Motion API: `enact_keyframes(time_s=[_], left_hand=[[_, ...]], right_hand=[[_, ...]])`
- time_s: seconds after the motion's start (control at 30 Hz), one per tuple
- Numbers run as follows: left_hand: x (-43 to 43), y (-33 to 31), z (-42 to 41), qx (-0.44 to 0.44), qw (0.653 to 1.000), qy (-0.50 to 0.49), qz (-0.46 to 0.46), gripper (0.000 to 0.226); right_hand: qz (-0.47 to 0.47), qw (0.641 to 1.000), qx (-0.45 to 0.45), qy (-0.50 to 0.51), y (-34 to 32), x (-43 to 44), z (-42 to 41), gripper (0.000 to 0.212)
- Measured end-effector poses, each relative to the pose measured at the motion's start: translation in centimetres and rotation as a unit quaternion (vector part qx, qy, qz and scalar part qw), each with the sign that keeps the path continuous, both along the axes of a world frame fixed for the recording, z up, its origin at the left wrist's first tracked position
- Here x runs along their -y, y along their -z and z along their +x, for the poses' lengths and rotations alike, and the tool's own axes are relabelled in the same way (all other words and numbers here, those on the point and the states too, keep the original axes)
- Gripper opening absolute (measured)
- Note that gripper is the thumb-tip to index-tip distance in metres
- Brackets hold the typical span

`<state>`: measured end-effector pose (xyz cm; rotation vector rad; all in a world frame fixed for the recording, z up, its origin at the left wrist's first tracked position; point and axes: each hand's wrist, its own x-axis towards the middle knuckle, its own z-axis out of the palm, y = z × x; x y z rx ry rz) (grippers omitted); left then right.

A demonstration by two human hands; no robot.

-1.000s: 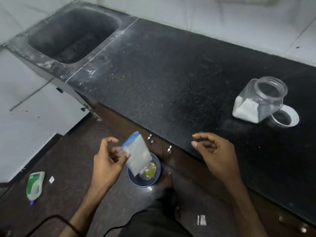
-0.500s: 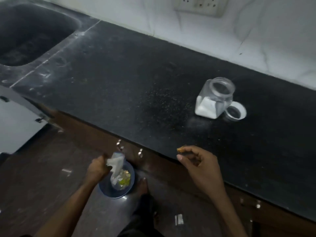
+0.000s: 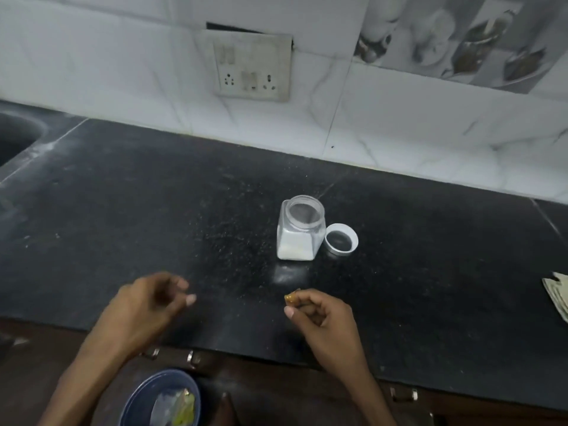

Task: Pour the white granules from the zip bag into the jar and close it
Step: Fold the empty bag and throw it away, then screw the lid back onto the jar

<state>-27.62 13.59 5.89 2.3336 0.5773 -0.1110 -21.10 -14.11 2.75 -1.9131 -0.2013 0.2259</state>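
Orange bit (image 3: 290, 297) sits pinched in right grip (image 3: 322, 318), jar (image 3: 300, 230) beyond.

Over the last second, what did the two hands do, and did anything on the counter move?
The left hand held the zip bag over the blue bin, pushed it in and let go. That hand is now empty and raised over the counter edge, and the zip bag lies in the bin. The right hand still pinches a small orange piece. The jar stays open with granules inside, its lid beside it.
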Motion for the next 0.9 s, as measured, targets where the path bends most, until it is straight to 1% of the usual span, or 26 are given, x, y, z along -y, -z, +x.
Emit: enact_keyframes(time_s=[0.03, 0.1, 0.17, 0.2, 0.27, 0.33, 0.37, 0.4, 0.47, 0.5, 0.53, 0.6, 0.63, 0.67, 0.73, 0.77, 0.8, 0.83, 0.87, 0.9], left_hand=[[0.5, -1.1, 2.0, 0.052, 0.998, 0.015, -0.009, 0.014], [1.7, -2.5, 6.1, 0.128, 0.990, 0.054, -0.027, 0.020], [3.3, -3.4, 10.2, 0.194, 0.976, 0.087, -0.044, 0.033], [4.3, -3.8, 12.1, 0.225, 0.968, 0.100, -0.047, 0.044], [6.4, -4.2, 15.5, 0.263, 0.955, 0.130, -0.040, 0.070], [8.4, -3.8, 18.1, 0.264, 0.951, 0.148, -0.059, 0.095], [9.2, -3.3, 19.1, 0.257, 0.950, 0.156, -0.081, 0.106], [10.0, -2.7, 20.0, 0.249, 0.949, 0.164, -0.103, 0.115], [11.3, -1.1, 21.2, 0.234, 0.945, 0.190, -0.127, 0.125], [11.8, -0.3, 21.6, 0.229, 0.944, 0.202, -0.128, 0.127], [12.2, 0.5, 21.9, 0.229, 0.943, 0.209, -0.122, 0.126], [12.7, 1.8, 22.3, 0.248, 0.942, 0.210, -0.089, 0.119], [12.8, 2.4, 22.5, 0.263, 0.940, 0.205, -0.077, 0.115], [12.7, 2.8, 22.6, 0.277, 0.937, 0.201, -0.075, 0.113], [12.5, 3.3, 22.8, 0.298, 0.930, 0.198, -0.086, 0.111], [12.4, 3.6, 22.9, 0.306, 0.928, 0.195, -0.089, 0.111], [12.3, 3.9, 22.8, 0.311, 0.927, 0.187, -0.095, 0.111], [12.3, 4.3, 22.8, 0.313, 0.927, 0.176, -0.111, 0.112], [12.2, 4.7, 22.6, 0.312, 0.927, 0.161, -0.133, 0.114], [12.2, 5.1, 22.4, 0.311, 0.927, 0.142, -0.156, 0.118]], right_hand=[[0.003, 1.000, 0.007, 0.002, -0.4, 0.0, 0.7, 0.012], [0.010, 1.000, 0.022, 0.004, -1.5, 0.0, 2.3, 0.011], [0.020, 0.999, 0.041, 0.026, -2.5, 0.2, 4.3, 0.013], [0.029, 0.996, 0.056, 0.060, -2.8, 0.3, 5.5, 0.014], [0.033, 0.979, 0.104, 0.174, -3.1, 0.9, 8.3, 0.019], [-0.002, 0.948, 0.145, 0.283, -3.0, 1.8, 11.1, 0.018], [-0.041, 0.940, 0.143, 0.308, -2.5, 2.5, 12.6, 0.021], [-0.101, 0.940, 0.122, 0.302, -2.0, 3.0, 14.1, 0.036], [-0.236, 0.947, 0.062, 0.211, -0.2, 4.2, 16.8, 0.074], [-0.293, 0.943, 0.036, 0.157, 0.6, 4.4, 17.9, 0.086], [-0.339, 0.934, 0.018, 0.108, 1.3, 4.4, 18.8, 0.093], [-0.399, 0.916, -0.015, 0.036, 2.9, 4.1, 20.0, 0.101], [-0.414, 0.910, -0.032, 0.015, 3.6, 3.9, 20.4, 0.104], [-0.423, 0.905, -0.041, 0.003, 4.2, 3.7, 20.7, 0.105], [-0.441, 0.897, -0.023, -0.001, 4.7, 3.5, 21.4, 0.100], [-0.446, 0.895, -0.003, 0.009, 4.6, 3.6, 21.7, 0.097], [-0.428, 0.903, 0.014, 0.030, 4.2, 3.8, 22.0, 0.094], [-0.372, 0.926, 0.026, 0.062, 3.6, 4.0, 22.2, 0.089], [-0.275, 0.956, 0.026, 0.096, 2.6, 4.2, 22.2, 0.081], [-0.146, 0.982, 0.020, 0.118, 1.5, 4.2, 22.1, 0.072]])
